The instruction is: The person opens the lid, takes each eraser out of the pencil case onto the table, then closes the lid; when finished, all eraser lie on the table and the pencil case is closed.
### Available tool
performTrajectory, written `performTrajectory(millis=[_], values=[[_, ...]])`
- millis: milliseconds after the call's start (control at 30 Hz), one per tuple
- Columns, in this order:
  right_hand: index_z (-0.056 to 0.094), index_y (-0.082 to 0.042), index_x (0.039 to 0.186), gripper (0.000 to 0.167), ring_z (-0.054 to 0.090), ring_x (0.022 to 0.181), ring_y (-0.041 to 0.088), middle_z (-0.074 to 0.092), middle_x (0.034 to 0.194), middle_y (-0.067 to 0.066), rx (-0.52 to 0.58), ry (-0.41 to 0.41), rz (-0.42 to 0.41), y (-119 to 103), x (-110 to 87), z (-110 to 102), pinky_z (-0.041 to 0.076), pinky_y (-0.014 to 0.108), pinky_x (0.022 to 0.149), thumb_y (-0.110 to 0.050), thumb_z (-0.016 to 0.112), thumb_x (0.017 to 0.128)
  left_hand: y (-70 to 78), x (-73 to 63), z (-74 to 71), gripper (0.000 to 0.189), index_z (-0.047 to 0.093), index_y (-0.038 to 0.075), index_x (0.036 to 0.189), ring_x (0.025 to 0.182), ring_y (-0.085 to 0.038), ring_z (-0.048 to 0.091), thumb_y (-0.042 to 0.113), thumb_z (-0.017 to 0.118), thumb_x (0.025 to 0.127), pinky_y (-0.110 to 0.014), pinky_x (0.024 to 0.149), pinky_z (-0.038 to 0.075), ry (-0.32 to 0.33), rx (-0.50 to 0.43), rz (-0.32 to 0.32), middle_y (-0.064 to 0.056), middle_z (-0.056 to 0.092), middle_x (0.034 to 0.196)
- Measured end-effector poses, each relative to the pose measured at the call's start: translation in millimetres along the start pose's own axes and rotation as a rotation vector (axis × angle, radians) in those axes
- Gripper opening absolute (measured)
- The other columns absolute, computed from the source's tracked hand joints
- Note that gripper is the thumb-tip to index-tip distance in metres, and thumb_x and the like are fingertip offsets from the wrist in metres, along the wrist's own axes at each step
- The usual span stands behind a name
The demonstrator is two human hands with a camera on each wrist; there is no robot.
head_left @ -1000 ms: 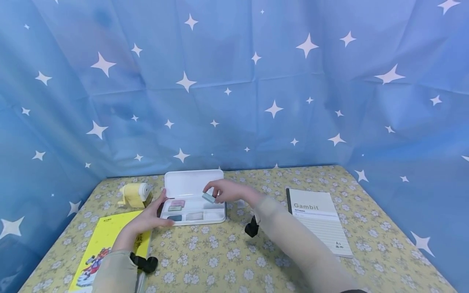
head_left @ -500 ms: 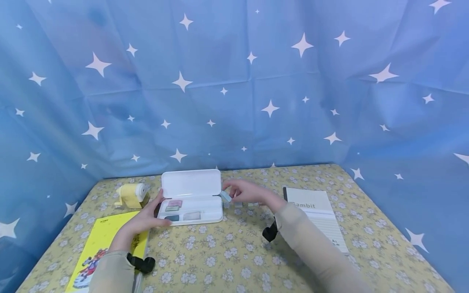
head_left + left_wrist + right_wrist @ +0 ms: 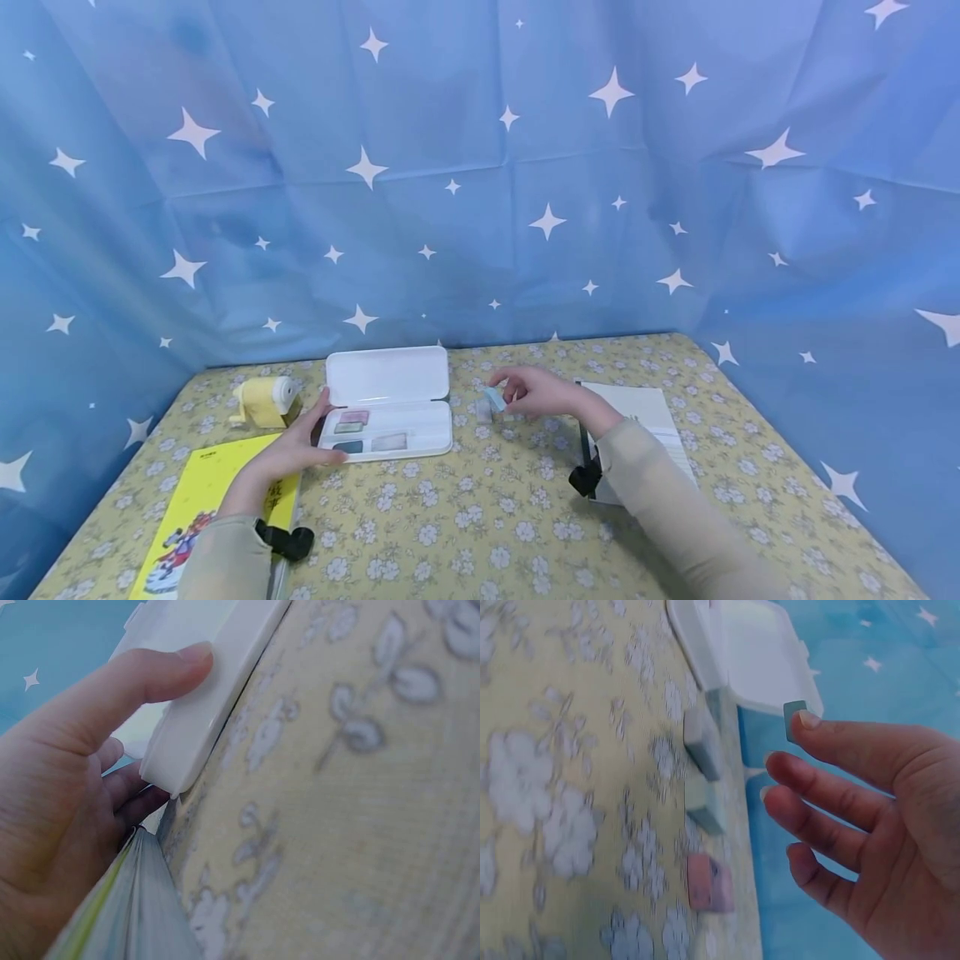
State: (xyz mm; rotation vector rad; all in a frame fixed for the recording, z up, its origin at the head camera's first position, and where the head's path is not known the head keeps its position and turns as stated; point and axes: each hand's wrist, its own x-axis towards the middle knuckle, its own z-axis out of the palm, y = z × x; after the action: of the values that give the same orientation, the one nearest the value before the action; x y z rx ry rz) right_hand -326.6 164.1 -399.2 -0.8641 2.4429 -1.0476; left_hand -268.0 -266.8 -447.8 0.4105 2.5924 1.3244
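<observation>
My left hand holds the left end of an open white pencil case, thumb over its front rim and fingers at its far side. In the left wrist view the thumb lies across the white case wall. Inside the tray are a pink eraser, a pale green eraser, a dark grey-green eraser and a white eraser. To the right of the case, my right hand pinches a light blue eraser, raised above the table.
Below the right hand, a whitish eraser, a pale green eraser and a pink eraser stand in a row. A yellow pencil sharpener and yellow book are at left. A notebook lies partly under the right arm.
My right hand has carried the light blue eraser rightward, from over the case's tray to over the table beside it. The left hand keeps its hold on the case.
</observation>
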Motion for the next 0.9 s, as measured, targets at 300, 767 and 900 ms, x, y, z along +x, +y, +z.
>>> performTrajectory(millis=[300,767,900], values=[[0.054,-0.01,0.132,0.043,0.062,0.082,0.022,0.062,0.096,0.003,-0.029,0.03,-0.009,18.4,-17.6,-13.8,0.051,0.041,0.072,-0.01,0.067,0.091,-2.9,1.7,-1.7,0.118,-0.012,0.014,0.155,0.138,-0.044,0.024,0.024,0.079,0.081,-0.059,0.105,0.023,-0.014,-0.015,0.022,-0.027,0.007,0.157],[0.056,-0.004,0.129,0.04,0.061,0.085,0.02,0.061,0.099,0.007,-0.084,0.12,0.027,39.0,-42.0,-24.5,0.049,0.036,0.071,-0.008,0.066,0.091,-6.0,1.5,-0.3,0.117,-0.013,0.01,0.154,0.136,-0.043,0.029,0.025,0.079,0.082,-0.056,0.104,0.027,-0.02,-0.024,0.036,-0.028,0.012,0.156],[0.057,-0.003,0.127,0.039,0.062,0.086,0.02,0.061,0.097,0.008,-0.091,0.138,0.023,48.4,-44.6,-23.2,0.05,0.036,0.072,-0.007,0.067,0.09,-5.7,1.2,-0.5,0.118,-0.012,0.011,0.154,0.136,-0.044,0.029,0.025,0.079,0.081,-0.057,0.104,0.026,-0.013,-0.012,0.025,-0.028,0.011,0.156]])
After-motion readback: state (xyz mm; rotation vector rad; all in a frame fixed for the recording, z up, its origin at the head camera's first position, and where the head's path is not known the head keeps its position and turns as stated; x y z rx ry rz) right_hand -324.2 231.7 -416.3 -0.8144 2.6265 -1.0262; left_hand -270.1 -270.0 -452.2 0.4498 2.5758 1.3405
